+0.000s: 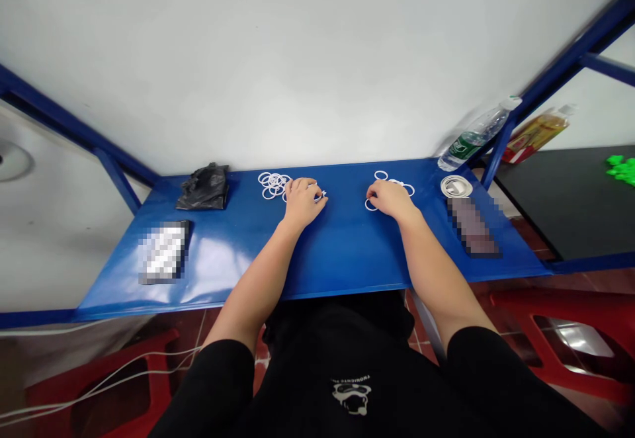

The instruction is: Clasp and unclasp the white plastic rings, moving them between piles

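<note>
Left of the ring pile (274, 185) and nearer us, a rectangular item (163, 251) lies on the blue tabletop (342, 253), its face masked by pixelation. A crumpled black plastic bag (204, 188) sits near the pile's left side. The pile itself is thin white rings, overlapping and lying flat; being round, they show us no long axis and point no way. Our left hand (302, 200) hides the pile's right edge, fingers bent and directed away from us; some white shows by the thumb, but we cannot tell whether it is gripped. Well apart to the pile's right, more white rings (381, 172) lie flat, partly hidden under our right hand (391, 198). Its fingers curl down at the nearest ring; whether they pinch it, we cannot make out. Farther right of the pile come a green-labelled clear bottle (476, 139), a white coil (449, 188) and a pixelated dark slab (473, 227). Farthest right of it, green pieces (621, 169) are cut off by our view's edge.
</note>
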`<state>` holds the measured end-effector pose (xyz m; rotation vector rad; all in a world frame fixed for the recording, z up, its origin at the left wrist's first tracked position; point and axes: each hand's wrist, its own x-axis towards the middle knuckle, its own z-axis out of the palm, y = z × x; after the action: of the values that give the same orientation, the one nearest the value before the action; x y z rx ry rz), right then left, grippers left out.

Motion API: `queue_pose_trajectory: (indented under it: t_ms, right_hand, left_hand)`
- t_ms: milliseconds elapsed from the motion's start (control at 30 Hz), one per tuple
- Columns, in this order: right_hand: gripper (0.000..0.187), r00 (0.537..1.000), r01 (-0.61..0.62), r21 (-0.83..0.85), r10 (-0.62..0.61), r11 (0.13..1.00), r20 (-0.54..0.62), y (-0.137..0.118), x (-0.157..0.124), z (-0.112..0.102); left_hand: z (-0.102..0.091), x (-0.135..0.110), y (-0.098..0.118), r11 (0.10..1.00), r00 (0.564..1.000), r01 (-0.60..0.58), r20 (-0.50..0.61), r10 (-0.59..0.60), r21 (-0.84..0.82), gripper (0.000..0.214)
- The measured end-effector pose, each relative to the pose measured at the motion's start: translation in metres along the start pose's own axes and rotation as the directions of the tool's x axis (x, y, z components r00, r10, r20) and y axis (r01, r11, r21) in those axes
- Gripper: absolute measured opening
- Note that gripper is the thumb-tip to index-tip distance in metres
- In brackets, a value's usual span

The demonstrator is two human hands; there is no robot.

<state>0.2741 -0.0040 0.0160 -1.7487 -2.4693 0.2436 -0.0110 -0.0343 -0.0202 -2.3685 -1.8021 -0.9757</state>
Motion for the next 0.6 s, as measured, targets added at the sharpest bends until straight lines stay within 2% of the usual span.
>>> queue_pose_trajectory:
  t_ms: [167,300,433,600]
  right_hand:
    - [0.019,0.987,0.134,0.259,-0.106,0.957,-0.121,-0.012,0.003,0.009]
    - [0.014,0.963,0.256,0.427,-0.192,0.867,-0.187,-0.037,-0.003,0.017]
    - [0.015,0.967,0.25,0.483,-0.19,0.839,-0.17,-0.056,-0.008,0.023]
    - [0.012,0.97,0.221,0.469,-0.143,0.855,-0.196,-0.056,-0.006,0.027]
  left_hand:
    - [0.002,-0.002,0.008,0.99,0.991,-0.134,-0.001,0.134,-0.044,0.014]
    - [0.002,-0.003,0.018,0.944,0.947,-0.306,0.062,0.315,-0.123,0.025]
    - [0.002,-0.003,0.022,0.899,0.911,-0.389,0.063,0.408,-0.202,0.025]
    - [-0.002,-0.001,0.023,0.883,0.887,-0.435,0.087,0.454,-0.177,0.019]
